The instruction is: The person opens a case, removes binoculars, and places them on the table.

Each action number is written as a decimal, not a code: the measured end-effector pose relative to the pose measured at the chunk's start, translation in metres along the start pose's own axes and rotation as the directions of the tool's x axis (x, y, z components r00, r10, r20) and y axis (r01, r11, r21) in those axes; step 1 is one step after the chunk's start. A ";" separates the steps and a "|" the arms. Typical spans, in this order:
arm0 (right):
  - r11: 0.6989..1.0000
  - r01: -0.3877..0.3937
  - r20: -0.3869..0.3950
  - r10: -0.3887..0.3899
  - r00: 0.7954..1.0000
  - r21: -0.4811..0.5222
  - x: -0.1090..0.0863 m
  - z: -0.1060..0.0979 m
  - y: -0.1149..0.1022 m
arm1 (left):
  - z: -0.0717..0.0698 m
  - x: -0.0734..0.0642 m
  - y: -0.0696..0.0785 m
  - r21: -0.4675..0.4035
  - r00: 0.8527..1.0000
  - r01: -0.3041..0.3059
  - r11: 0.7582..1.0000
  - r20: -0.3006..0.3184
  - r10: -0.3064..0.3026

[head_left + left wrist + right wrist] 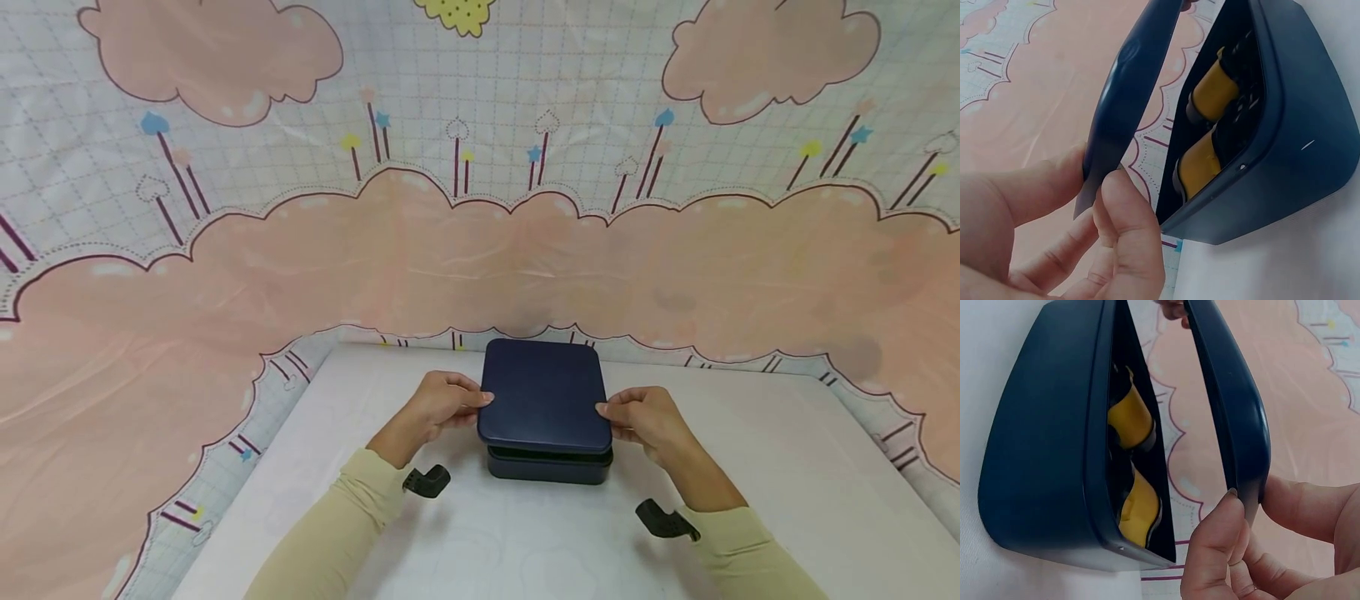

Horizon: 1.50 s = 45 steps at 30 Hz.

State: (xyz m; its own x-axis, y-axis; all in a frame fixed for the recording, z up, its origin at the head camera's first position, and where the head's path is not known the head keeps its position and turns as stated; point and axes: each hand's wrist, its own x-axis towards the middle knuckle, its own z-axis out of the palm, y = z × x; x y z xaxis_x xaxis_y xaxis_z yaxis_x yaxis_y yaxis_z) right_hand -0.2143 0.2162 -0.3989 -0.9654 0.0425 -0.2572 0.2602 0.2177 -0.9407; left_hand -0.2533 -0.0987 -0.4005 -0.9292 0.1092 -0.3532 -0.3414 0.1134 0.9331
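A dark blue lid (543, 392) with rounded corners is held over a matching blue box (549, 468) on the table. My left hand (444, 402) pinches the lid's left edge between thumb and fingers. On the opposite edge, my right hand (647, 418) pinches it the same way. Both wrist views show a gap between lid and box. Inside the box in the left wrist view lie yellow and black items, one yellow piece (1215, 94) behind another. The right wrist view shows the same yellow pieces (1141, 509) against the dark interior; their kind is unclear.
The white table (480, 550) spreads around the box. Behind it hangs a cloth backdrop (525, 258) printed with pink clouds, which also runs along both sides of the table. A black wrist mount (427, 482) sticks out from each sleeve.
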 end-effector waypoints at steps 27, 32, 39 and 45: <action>0.999 0.023 0.024 -0.024 0.999 0.034 -0.007 0.035 -0.016 | -0.039 -0.017 0.005 0.006 0.999 -0.004 1.000 -0.045 0.005; 0.999 0.024 0.039 -0.026 0.999 0.048 -0.007 0.042 -0.018 | -0.049 -0.020 0.005 0.026 0.999 -0.006 1.000 -0.045 0.007; 0.995 0.038 0.081 -0.045 0.996 0.087 -0.008 0.055 -0.023 | -0.067 -0.027 0.008 0.036 0.999 -0.012 0.999 -0.053 0.014; 0.991 0.063 0.118 -0.077 0.990 0.118 -0.010 0.063 -0.026 | -0.080 -0.032 0.010 0.061 0.999 -0.004 0.998 -0.053 0.007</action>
State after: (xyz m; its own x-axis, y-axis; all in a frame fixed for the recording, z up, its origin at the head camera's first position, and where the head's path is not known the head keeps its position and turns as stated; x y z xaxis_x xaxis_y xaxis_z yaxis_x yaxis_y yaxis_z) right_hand -0.2101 0.1490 -0.3857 -0.9740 -0.0901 -0.2080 0.1987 0.1030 -0.9746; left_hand -0.2384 -0.1804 -0.3744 -0.9378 0.0575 -0.3423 -0.3282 0.1733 0.9286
